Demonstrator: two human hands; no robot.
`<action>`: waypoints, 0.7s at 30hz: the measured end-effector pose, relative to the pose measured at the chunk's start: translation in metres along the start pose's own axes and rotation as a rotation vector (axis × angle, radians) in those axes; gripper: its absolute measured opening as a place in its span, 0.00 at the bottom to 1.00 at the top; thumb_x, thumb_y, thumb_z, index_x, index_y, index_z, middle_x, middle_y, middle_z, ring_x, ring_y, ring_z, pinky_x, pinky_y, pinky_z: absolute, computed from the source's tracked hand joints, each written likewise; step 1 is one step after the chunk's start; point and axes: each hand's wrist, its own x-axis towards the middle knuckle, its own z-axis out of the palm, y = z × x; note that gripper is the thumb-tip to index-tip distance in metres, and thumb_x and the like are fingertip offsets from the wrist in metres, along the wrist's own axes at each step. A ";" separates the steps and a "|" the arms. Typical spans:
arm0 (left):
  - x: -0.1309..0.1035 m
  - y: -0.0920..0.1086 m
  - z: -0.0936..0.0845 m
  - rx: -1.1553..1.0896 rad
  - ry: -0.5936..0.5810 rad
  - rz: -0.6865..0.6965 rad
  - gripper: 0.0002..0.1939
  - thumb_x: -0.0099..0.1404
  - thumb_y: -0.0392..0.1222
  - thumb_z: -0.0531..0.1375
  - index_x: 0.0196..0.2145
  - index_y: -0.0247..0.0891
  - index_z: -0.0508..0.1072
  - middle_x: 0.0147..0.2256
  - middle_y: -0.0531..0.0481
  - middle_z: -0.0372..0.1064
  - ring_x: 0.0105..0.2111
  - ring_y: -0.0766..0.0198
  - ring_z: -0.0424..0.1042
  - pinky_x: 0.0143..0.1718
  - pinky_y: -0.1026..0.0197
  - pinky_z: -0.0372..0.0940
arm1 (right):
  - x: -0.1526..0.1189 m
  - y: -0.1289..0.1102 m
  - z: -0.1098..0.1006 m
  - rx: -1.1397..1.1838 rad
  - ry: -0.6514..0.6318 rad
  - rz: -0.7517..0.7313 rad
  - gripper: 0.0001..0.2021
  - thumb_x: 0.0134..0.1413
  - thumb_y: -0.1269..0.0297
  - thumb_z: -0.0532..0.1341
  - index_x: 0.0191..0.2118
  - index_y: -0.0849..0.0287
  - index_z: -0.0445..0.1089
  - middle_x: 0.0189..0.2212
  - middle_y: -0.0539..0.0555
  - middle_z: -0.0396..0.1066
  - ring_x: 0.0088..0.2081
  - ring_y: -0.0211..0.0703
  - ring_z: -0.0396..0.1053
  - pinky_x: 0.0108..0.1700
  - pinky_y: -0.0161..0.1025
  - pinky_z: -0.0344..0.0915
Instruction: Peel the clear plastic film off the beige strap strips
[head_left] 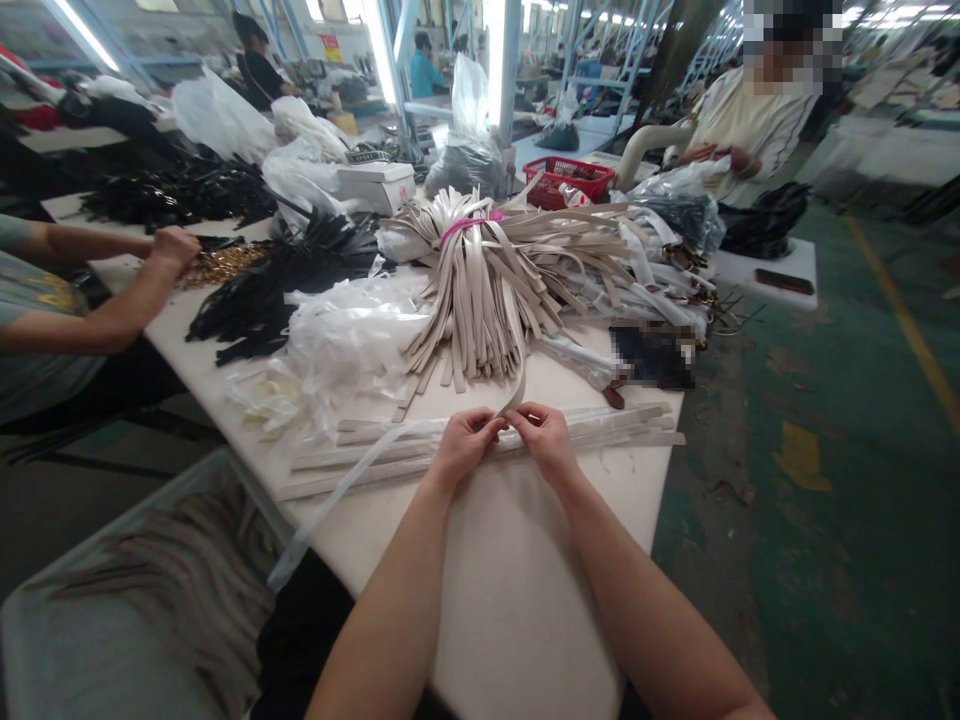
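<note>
My left hand (466, 445) and my right hand (546, 438) meet over the near part of the table, fingers pinched together. Between them they grip the end of a beige strap (517, 388), which curves up toward a large bundle of similar straps (480, 300) bound with a pink tie. From my left hand a translucent plastic strip (352, 470) trails to the lower left and over the table edge. Flat beige straps (315, 482), partly covered by clear film, lie beneath both hands. The exact fingertip contact is too small to make out.
Crumpled white plastic (352, 335) and black straps (255, 300) lie left of the bundle. A bin of straps (172, 570) stands below the table (525, 600) at left. Behind are a red basket (570, 180) and a white box (375, 187). Co-workers are at left and back right.
</note>
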 end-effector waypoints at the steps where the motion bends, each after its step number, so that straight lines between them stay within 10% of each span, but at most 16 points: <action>1: -0.001 0.001 0.001 0.009 0.009 0.013 0.19 0.62 0.55 0.63 0.29 0.33 0.78 0.24 0.49 0.71 0.25 0.65 0.66 0.28 0.65 0.59 | 0.003 -0.001 -0.001 0.039 -0.013 0.029 0.14 0.50 0.52 0.67 0.26 0.59 0.74 0.17 0.46 0.61 0.20 0.33 0.55 0.21 0.33 0.49; 8: -0.006 0.026 0.000 0.182 0.036 0.071 0.17 0.65 0.53 0.61 0.30 0.36 0.80 0.29 0.47 0.77 0.32 0.59 0.73 0.36 0.63 0.62 | 0.053 -0.026 -0.010 0.365 -0.077 0.173 0.16 0.39 0.54 0.73 0.32 0.60 0.76 0.24 0.48 0.69 0.21 0.32 0.57 0.22 0.31 0.53; 14: -0.019 0.056 -0.017 0.276 -0.046 0.086 0.17 0.64 0.53 0.61 0.30 0.37 0.81 0.28 0.48 0.77 0.30 0.59 0.74 0.33 0.63 0.62 | -0.007 -0.029 0.018 0.164 0.014 0.006 0.15 0.47 0.53 0.70 0.23 0.60 0.72 0.18 0.47 0.65 0.22 0.33 0.58 0.25 0.33 0.54; 21: -0.052 0.070 -0.019 0.204 -0.192 -0.005 0.19 0.65 0.55 0.59 0.29 0.36 0.79 0.26 0.46 0.76 0.26 0.61 0.73 0.30 0.63 0.64 | -0.025 -0.031 0.008 0.416 0.028 0.073 0.18 0.47 0.51 0.69 0.40 0.58 0.76 0.18 0.44 0.59 0.19 0.32 0.51 0.21 0.33 0.49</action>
